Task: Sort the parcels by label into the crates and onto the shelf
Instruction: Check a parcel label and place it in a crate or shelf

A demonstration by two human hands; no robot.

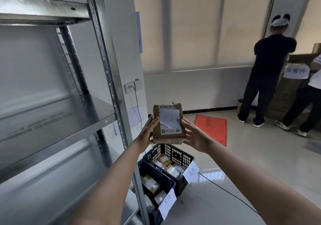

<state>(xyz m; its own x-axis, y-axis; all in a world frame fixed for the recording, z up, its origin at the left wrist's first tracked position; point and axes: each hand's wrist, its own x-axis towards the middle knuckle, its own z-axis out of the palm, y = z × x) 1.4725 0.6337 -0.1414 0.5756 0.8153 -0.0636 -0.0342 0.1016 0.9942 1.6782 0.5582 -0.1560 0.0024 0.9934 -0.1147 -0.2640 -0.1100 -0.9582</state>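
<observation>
Fingers (152,123) of both hands are curled round the side edges of a parcel (169,125), held upright in the air above two crates (180,157) beside the shelf (73,120). Head view: its handwritten slip is lifted at one corner; a misreading would likely send it to the wrong crate.

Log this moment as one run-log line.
step: reading label | parcel: held up by left hand and right hand | below: two crates with parcels | shelf: left
</observation>
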